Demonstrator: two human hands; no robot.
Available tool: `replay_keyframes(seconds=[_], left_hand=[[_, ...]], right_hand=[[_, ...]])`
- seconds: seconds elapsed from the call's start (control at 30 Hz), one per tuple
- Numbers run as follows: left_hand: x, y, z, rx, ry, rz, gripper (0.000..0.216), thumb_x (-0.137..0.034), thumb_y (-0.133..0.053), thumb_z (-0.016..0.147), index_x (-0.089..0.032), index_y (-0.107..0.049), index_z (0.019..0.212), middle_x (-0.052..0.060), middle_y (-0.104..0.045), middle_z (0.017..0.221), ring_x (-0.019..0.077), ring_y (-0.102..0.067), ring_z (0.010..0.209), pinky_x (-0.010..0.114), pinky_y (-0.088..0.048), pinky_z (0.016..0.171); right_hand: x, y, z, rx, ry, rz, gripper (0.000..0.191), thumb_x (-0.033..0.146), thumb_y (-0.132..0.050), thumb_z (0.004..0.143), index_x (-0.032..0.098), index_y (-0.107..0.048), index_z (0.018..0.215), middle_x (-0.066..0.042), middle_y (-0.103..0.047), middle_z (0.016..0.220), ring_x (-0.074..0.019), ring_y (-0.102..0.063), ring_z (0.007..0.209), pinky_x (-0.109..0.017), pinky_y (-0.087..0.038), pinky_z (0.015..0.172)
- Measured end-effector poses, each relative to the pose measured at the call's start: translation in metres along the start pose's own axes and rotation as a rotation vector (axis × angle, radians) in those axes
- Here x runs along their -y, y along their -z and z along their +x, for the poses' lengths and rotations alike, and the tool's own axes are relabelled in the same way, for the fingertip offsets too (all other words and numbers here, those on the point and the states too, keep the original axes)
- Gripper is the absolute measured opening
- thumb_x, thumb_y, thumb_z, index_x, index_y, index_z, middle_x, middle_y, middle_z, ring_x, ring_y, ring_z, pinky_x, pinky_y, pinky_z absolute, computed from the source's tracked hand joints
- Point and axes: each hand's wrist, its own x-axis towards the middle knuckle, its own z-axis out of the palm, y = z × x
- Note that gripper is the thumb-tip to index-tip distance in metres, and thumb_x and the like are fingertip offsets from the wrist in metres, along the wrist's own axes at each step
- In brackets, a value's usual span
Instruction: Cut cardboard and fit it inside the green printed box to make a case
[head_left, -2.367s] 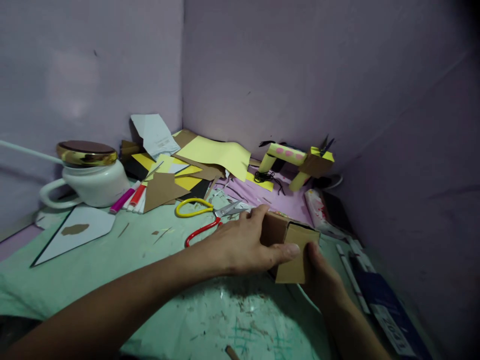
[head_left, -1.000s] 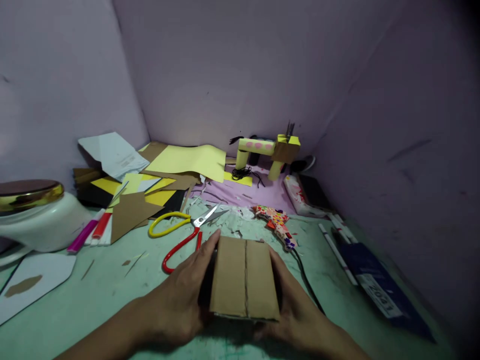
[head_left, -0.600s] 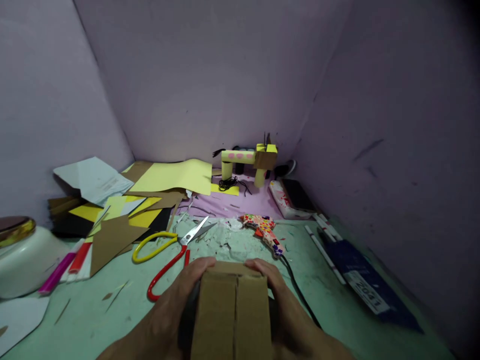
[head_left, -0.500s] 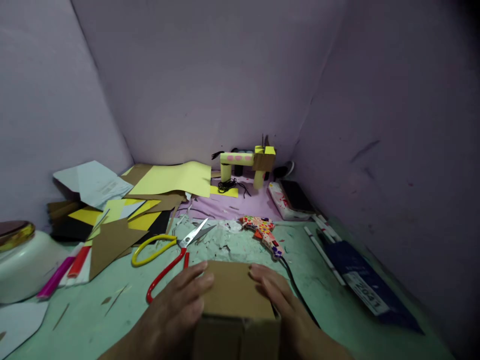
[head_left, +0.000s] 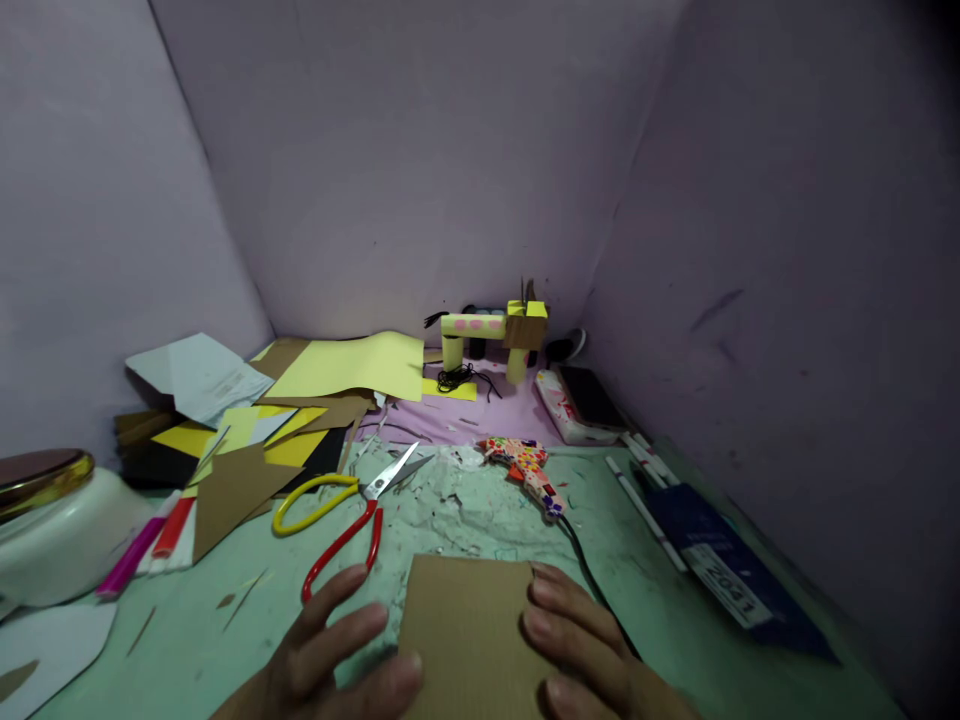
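Observation:
A brown cardboard box (head_left: 472, 640) is at the bottom middle of the head view, its flat top facing me and its near end cut off by the frame. My left hand (head_left: 330, 650) is beside it on the left, fingers apart, with the thumb tip at the box's left edge. Along the right edge, the bent fingers of my right hand (head_left: 592, 650) press against the cardboard. Just beyond my left hand lie scissors (head_left: 367, 495) with one yellow and one red handle, blades apart. A flower-patterned glue gun (head_left: 529, 470) lies beyond the box, its black cord running past my right hand.
A paper-and-cardboard giraffe-like figure (head_left: 487, 325) stands at the back near a phone (head_left: 592, 397). Paper and cardboard scraps (head_left: 240, 485) pile up at left, beside a white rounded container (head_left: 67, 540). White sticks (head_left: 645, 515) and a dark blue packet (head_left: 739, 570) lie along the right wall.
My left hand's fingers have lifted off the box and spread apart. The box's top now tilts more toward me, and its front face is no longer seen. My right hand stays at the right edge.

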Motion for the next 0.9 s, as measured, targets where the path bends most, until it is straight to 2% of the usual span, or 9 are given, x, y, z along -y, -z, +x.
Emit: replay_keyframes(seconds=[0.1, 0.2, 0.27, 0.33, 0.43, 0.53, 0.6, 0.73, 0.9], left_hand=[[0.009, 0.002, 0.005, 0.073, 0.178, -0.133, 0.080, -0.018, -0.062, 0.075, -0.042, -0.024, 0.141, -0.002, -0.057, 0.129, 0.0285, -0.040, 0.128, 0.051, -0.025, 0.110], [0.017, 0.002, 0.024, 0.173, 0.411, -0.379, 0.105, -0.032, -0.076, 0.061, -0.032, -0.014, 0.146, 0.008, -0.033, 0.148, 0.0402, -0.034, 0.130, 0.054, -0.029, 0.106], [0.021, 0.001, 0.041, 0.179, 0.631, -0.589, 0.110, -0.036, -0.079, 0.058, -0.027, -0.014, 0.147, 0.010, -0.032, 0.149, 0.0414, -0.030, 0.132, 0.052, -0.029, 0.106], [0.026, 0.000, 0.059, 0.103, 0.795, -0.826, 0.109, -0.039, -0.078, 0.058, -0.023, -0.016, 0.147, 0.011, -0.036, 0.147, 0.0398, -0.032, 0.131, 0.048, -0.032, 0.106], [0.031, -0.006, 0.083, -0.074, 0.880, -1.071, 0.103, -0.039, -0.077, 0.060, -0.016, -0.023, 0.144, 0.014, -0.044, 0.140, 0.0373, -0.042, 0.125, 0.043, -0.038, 0.102], [0.035, -0.014, 0.099, -0.242, 0.965, -1.141, 0.087, -0.034, -0.075, 0.064, -0.014, -0.034, 0.138, 0.015, -0.051, 0.134, 0.0337, -0.044, 0.124, 0.039, -0.040, 0.100], [0.036, -0.018, 0.102, -0.291, 1.005, -1.174, 0.084, -0.033, -0.076, 0.064, -0.015, -0.036, 0.136, 0.015, -0.053, 0.131, 0.0335, -0.047, 0.121, 0.039, -0.042, 0.097], [0.036, -0.020, 0.096, -0.245, 0.981, -1.173, 0.090, -0.034, -0.077, 0.063, -0.019, -0.031, 0.139, 0.013, -0.058, 0.123, 0.0333, -0.054, 0.113, 0.039, -0.046, 0.092], [0.032, -0.011, 0.093, -0.115, 0.845, -0.945, 0.083, -0.045, -0.068, 0.074, -0.023, -0.028, 0.143, 0.009, -0.056, 0.129, 0.0304, -0.050, 0.119, 0.036, -0.041, 0.098]], right_hand=[[-0.006, -0.016, 0.001, -0.024, -0.054, 0.189, 0.089, 0.030, -0.072, 0.072, 0.025, -0.020, 0.145, -0.011, -0.057, 0.125, -0.0280, -0.049, 0.121, -0.043, -0.039, 0.104], [-0.012, -0.026, 0.015, 0.023, -0.455, 0.510, 0.115, 0.048, -0.083, 0.050, 0.024, -0.021, 0.144, -0.016, -0.044, 0.138, -0.0373, -0.044, 0.124, -0.051, -0.037, 0.102], [-0.017, -0.027, 0.032, 0.031, -0.717, 0.740, 0.109, 0.049, -0.083, 0.048, 0.024, -0.031, 0.140, -0.015, -0.045, 0.137, -0.0374, -0.044, 0.123, -0.052, -0.035, 0.102], [-0.026, -0.028, 0.053, -0.005, -0.861, 0.910, 0.098, 0.047, -0.084, 0.046, 0.022, -0.044, 0.132, -0.014, -0.056, 0.126, -0.0352, -0.051, 0.116, -0.050, -0.037, 0.099], [-0.042, -0.037, 0.078, -0.167, -1.071, 1.116, 0.085, 0.051, -0.083, 0.044, 0.019, -0.055, 0.118, -0.011, -0.066, 0.105, -0.0326, -0.060, 0.100, -0.047, -0.045, 0.088], [-0.055, -0.053, 0.087, -0.239, -1.137, 1.138, 0.071, 0.064, -0.072, 0.055, 0.017, -0.057, 0.106, -0.011, -0.068, 0.096, -0.0304, -0.063, 0.094, -0.045, -0.047, 0.084], [-0.058, -0.062, 0.084, -0.278, -1.156, 1.126, 0.067, 0.066, -0.069, 0.057, 0.017, -0.057, 0.102, -0.010, -0.068, 0.095, -0.0288, -0.064, 0.093, -0.042, -0.047, 0.084], [-0.053, -0.061, 0.073, -0.322, -1.168, 1.114, 0.061, 0.064, -0.071, 0.057, 0.019, -0.057, 0.097, -0.008, -0.068, 0.092, -0.0251, -0.064, 0.089, -0.037, -0.048, 0.081], [-0.042, -0.045, 0.074, -0.325, -1.140, 1.097, 0.050, 0.060, -0.069, 0.064, 0.020, -0.059, 0.091, -0.004, -0.067, 0.089, -0.0220, -0.062, 0.085, -0.033, -0.047, 0.078]])
